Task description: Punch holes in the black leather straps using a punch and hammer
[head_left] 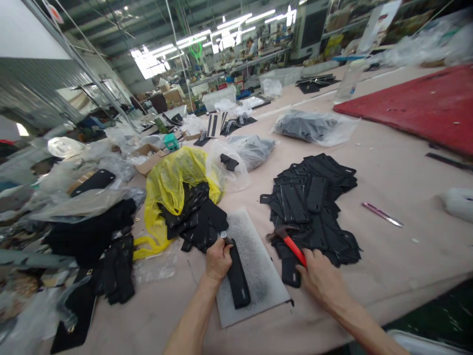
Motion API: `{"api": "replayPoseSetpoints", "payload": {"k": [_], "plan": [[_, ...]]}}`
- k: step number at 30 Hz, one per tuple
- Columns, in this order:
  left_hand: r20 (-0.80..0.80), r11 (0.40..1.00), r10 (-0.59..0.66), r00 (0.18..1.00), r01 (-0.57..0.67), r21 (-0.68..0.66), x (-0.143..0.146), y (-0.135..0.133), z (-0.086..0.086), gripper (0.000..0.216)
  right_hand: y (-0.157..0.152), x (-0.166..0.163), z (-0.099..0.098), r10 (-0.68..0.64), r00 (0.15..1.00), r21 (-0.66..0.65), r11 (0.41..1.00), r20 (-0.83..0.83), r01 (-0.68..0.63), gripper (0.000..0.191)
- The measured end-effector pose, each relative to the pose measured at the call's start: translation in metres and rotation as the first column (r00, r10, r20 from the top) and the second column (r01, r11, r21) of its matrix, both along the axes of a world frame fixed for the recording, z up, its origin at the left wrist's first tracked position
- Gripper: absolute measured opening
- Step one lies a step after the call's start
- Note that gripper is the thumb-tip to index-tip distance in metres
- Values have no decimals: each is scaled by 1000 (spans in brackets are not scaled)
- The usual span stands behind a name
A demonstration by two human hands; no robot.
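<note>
Head view: left grip (218, 259) closed on metal punch (223, 236) atop black strap (238, 282) lying lengthwise on white pad (260, 256); right grip (321, 278) holds hammer (295, 249), head just right of pad.

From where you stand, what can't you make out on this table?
- Metal tool: head view, only its top shows; the left hand wraps the rest.
- Hammer handle end: head view, inside the right hand.
- Strap top end: head view, behind the left hand.
- White object: head view, blurred and cut off by the right edge.
- Far benches: head view, too small and blurred to tell what lies on them.
</note>
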State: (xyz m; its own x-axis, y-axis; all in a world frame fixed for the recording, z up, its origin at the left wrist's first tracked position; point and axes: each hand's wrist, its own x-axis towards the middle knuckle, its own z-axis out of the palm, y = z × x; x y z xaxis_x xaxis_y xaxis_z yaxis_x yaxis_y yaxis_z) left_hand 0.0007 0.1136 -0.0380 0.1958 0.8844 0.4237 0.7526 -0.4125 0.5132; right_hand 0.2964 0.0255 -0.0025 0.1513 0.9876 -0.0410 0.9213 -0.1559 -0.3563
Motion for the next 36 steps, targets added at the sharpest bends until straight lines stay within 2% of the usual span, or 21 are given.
{"api": "replayPoseSetpoints", "payload": {"k": [2,4,6,7,8,9,11,13,15,16,18,19,21,24,25,28,29,30,33,34,36], "plan": [[12,1000,10,1000,-10,-11,0,-1,0,16,-1,15,-9,-26,968,-114,993,-250,-3,6],[21,999,25,999,-25,-21,0,-3,1,15,2,17,-5,-144,802,-304,951,-580,-50,2],[29,999,36,999,-35,-27,1,-4,3,13,9,9,18,-321,577,-464,878,-751,-115,6],[33,999,38,999,-37,-29,1,-4,4,13,12,3,35,-354,511,-476,871,-784,-126,10],[38,999,37,999,-36,-31,1,-4,4,12,16,-4,55,-326,494,-431,895,-806,-113,16],[43,999,35,998,-33,-32,1,-4,5,12,20,-11,76,-243,520,-329,941,-819,-78,24],[50,999,27,998,-26,-34,1,-4,5,12,29,-26,118,30,629,22,1000,-777,-20,32],[54,999,27,998,-25,-32,1,-3,4,13,38,-41,150,192,733,311,950,-652,27,33],[52,999,25,998,-24,-32,0,-2,3,13,45,-55,168,330,815,434,894,-476,-109,33],[49,999,27,998,-25,-32,0,-2,2,13,48,-61,173,397,838,421,878,-374,-229,33],[43,999,31,999,-30,-29,0,-2,1,12,52,-70,180,529,826,281,837,-194,-469,32],[43,999,32,999,-31,-28,-1,-2,0,12,52,-73,184,563,814,225,819,-143,-527,32],[53,999,33,998,-32,-26,-1,-2,0,13,52,-76,190,542,829,252,828,-138,-500,33],[53,999,25,998,-24,-31,-1,-3,0,13,52,-77,191,433,875,420,850,-215,-318,38],[48,999,24,999,-23,-30,-1,-3,0,13,53,-76,189,428,882,395,858,-197,-328,39],[43,1000,13,999,-12,-20,-1,-2,1,13,56,-69,187,515,856,131,853,-49,-505,37],[43,1000,9,999,-8,-15,-1,-2,1,13,57,-67,189,522,852,90,851,-41,-517,37],[42,1000,8,999,-8,-11,-1,-2,1,12,57,-67,191,496,865,122,865,-68,-487,39],[35,1000,19,999,-19,-6,-1,-2,2,11,54,-72,196,371,901,352,893,-226,-279,50],[34,1000,21,999,-21,-7,-1,-2,2,11,53,-75,194,356,901,378,892,-249,-248,52],[39,1000,20,999,-20,-5,-1,-2,2,10,54,-75,186,395,892,303,897,-220,-322,48]]}}
